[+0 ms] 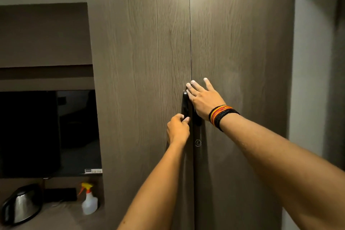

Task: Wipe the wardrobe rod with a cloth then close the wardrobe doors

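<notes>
Two wardrobe doors (pixel 141 61) shut, both hands (pixel 204 99) on them.

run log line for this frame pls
phase: closing doors | left hand: gripping dark handle | right hand: flat on right door | doors: shut, thin seam | cloth: not visible

Two bare forearms, no sleeves in view. Left hand (pixel 177 128): no rings, watch or band visible on the wrist. Right hand (pixel 203 99): short, pale fingernails. Right wrist: stack of thin bands (pixel 222 117), black, red, orange and yellow, wound closely together; possibly threads rather than rigid bangles, detail too soft to settle. No other markings seen.
</notes>
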{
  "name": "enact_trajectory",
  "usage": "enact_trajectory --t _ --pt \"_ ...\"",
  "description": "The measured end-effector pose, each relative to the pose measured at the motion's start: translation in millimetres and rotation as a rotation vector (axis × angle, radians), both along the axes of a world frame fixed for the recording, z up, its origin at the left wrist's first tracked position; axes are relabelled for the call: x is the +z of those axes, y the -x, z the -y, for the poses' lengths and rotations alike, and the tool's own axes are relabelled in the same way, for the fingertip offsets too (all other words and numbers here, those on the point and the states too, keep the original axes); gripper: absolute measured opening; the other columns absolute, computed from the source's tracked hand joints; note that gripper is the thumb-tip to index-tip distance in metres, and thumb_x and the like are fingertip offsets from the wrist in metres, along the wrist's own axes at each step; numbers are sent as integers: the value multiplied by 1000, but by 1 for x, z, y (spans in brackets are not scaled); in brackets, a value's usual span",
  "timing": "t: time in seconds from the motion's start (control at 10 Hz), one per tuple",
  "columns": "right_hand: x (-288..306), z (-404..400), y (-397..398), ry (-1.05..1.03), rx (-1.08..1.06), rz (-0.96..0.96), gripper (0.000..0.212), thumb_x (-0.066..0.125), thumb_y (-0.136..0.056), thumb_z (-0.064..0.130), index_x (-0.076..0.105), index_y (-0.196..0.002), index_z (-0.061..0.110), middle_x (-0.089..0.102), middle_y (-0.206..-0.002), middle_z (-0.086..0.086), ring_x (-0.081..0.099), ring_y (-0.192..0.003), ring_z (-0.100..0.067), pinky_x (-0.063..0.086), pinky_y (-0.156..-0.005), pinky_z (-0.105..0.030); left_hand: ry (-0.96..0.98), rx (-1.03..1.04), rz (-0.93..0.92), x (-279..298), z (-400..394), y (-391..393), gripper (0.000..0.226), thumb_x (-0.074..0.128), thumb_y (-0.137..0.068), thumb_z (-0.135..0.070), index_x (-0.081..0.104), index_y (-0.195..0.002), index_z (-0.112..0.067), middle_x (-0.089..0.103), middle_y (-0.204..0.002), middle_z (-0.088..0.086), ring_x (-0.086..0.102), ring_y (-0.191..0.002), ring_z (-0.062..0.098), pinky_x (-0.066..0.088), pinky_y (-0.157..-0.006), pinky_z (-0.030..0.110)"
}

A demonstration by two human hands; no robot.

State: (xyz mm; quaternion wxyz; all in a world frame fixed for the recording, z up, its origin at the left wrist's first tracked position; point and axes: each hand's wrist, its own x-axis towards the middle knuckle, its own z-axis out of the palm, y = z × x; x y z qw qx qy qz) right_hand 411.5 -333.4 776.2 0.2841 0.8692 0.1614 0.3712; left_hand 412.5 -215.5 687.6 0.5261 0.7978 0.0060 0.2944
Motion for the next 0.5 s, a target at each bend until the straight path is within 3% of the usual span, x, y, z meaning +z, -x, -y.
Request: enact_trajectory --t 0.1,0.3,0.4,0.5 --pt "-2 -6 -13 -43 -12 -16 61 35 -103 22 17 -161 12 7 -171 -6 1 -159 -26 4 -124 -61 -16 11 -26 2 1 -12 22 62 -100 -31 68 -87 -14 72 -92 9 66 -88 26 41 -70 32" --pt "-5 -5 -31 -105 -4 -32 63 35 -102 23 17 -162 16 4 -172 -1 1 -158 -24 5 -123 -63 -59 14 10 -1 -2 -24 24 61 -101 -32 64 -84 -15 68 -86 6 66 -87 26 41 -68 32" --pt "-1 -5 -27 -146 30 -43 63 36 -101 21 19 -161 16 6 -172 -1 1 -158 -25 7 -124 -61 -148 103 57 -1 1 -12 18 59 -101 -34 68 -98 -19 67 -97 4 65 -98 26 40 -70 33" --pt "-14 -4 -8 -359 165 61 65 45 -98 23 25 -160 14 14 -171 -4 6 -158 -27 14 -125 -54 -301 216 279 0 -7 5 32 49 -105 -37 60 -128 -18 62 -127 5 59 -115 24 47 -86 33"
